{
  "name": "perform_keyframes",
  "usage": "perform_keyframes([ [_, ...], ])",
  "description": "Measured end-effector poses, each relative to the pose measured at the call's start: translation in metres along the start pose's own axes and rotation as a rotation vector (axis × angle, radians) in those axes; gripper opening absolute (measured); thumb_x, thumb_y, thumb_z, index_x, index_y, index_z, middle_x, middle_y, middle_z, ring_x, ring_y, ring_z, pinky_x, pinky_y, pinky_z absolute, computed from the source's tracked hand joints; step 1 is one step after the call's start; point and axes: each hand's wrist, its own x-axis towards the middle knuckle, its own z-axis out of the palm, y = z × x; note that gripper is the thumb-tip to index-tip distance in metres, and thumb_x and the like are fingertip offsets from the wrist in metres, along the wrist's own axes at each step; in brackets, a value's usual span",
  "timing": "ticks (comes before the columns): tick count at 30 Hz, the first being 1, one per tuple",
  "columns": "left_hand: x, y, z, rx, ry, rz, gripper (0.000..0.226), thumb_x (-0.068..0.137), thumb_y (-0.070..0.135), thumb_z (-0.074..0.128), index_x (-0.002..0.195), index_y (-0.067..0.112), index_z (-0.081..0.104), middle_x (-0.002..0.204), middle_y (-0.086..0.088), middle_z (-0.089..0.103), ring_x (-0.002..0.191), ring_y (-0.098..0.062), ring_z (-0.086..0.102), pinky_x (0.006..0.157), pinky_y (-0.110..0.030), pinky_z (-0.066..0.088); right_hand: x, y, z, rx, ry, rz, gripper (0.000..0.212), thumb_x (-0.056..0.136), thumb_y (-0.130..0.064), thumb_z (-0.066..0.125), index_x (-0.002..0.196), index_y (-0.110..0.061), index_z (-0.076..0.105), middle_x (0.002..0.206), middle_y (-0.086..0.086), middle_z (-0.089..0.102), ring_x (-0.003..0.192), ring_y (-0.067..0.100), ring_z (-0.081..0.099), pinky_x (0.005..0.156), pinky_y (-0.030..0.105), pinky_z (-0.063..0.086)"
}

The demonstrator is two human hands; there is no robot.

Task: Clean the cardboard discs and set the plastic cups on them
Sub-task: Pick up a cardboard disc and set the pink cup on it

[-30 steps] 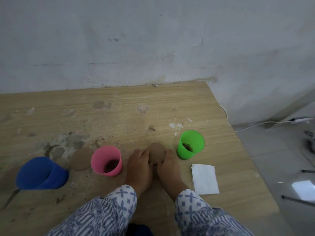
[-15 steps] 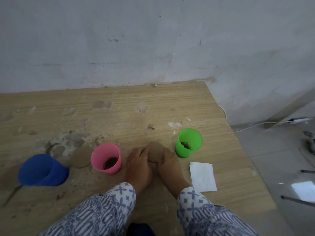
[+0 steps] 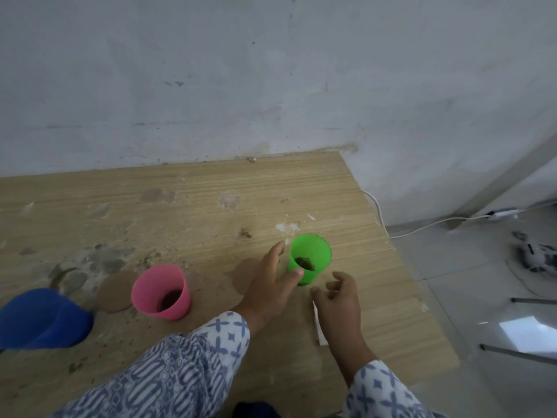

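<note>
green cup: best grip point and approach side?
Wrap the green cup around its side wall, below the rim, coming from its left, where the open left hand already sits, thumb by the wall. It stands upright, tapering downward, with brown residue inside, so keep it level.

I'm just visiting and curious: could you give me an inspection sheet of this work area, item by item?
Surface: wooden table against a wall, stained and gritty, with white flecks.
Job's things: green cup upright, dark residue inside; pink cup upright, dark residue inside; blue cup tilted or on its side; one disc flat left of the pink cup; another disc flat, partly behind the left hand.
Clutter: white tissue, mostly hidden under the right hand.
Grippers: left hand open, fingers spread, reaching at the green cup; right hand loosely curled, empty, over the tissue.
Cables: white cable on the floor to a plug block.
Surroundings: scuffed wall, tiled floor.
</note>
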Motion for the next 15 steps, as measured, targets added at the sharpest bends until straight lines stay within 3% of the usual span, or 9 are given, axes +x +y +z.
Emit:
perform_keyframes([
  [2,0.004,0.007,0.006,-0.014,-0.035,-0.013,0.071,0.090,0.037,0.058,0.149,0.021,0.022,0.151,0.003,0.028,0.136,-0.008,0.027,0.112,-0.030,0.027,0.006,-0.009,-0.002,0.051,-0.051,-0.041,0.062,0.075,-0.013,0.073,0.128,-0.017,0.041,0.109,-0.003,0.051,0.093,0.008,0.054,0.069,0.018,0.041],
  [5,0.007,0.010,0.012,-0.032,-0.032,-0.026,0.067,0.080,0.047,0.056,0.138,0.024,0.035,0.139,0.001,0.046,0.127,-0.009,0.044,0.105,-0.032,0.041,0.008,-0.022,-0.001,0.078,-0.138,-0.152,0.051,0.077,-0.014,0.073,0.114,-0.033,0.045,0.099,-0.021,0.052,0.086,-0.015,0.054,0.062,0.003,0.041],
  [8,0.007,0.008,0.014,-0.039,-0.023,-0.024,0.056,0.089,0.031,0.057,0.140,0.024,0.034,0.137,0.000,0.048,0.121,-0.006,0.047,0.098,-0.020,0.041,0.009,-0.026,0.001,0.082,-0.147,-0.174,0.045,0.080,-0.016,0.070,0.112,-0.037,0.046,0.095,-0.023,0.055,0.085,-0.013,0.053,0.059,0.000,0.040],
  [12,0.006,0.008,0.012,-0.026,0.006,0.008,0.056,0.092,0.026,0.058,0.142,0.021,0.033,0.137,0.001,0.047,0.120,-0.005,0.046,0.095,-0.015,0.039,0.008,-0.028,0.002,0.089,-0.149,-0.182,0.041,0.081,-0.017,0.068,0.112,-0.036,0.048,0.092,-0.023,0.056,0.080,-0.019,0.053,0.058,0.001,0.040],
  [15,0.000,0.010,0.004,-0.038,0.034,0.013,0.054,0.092,0.025,0.058,0.141,0.022,0.034,0.135,0.003,0.048,0.118,-0.002,0.047,0.096,-0.015,0.041,0.006,-0.031,0.007,0.091,-0.169,-0.214,0.043,0.081,-0.019,0.069,0.115,-0.036,0.049,0.096,-0.022,0.058,0.088,-0.013,0.055,0.062,0.006,0.043],
])
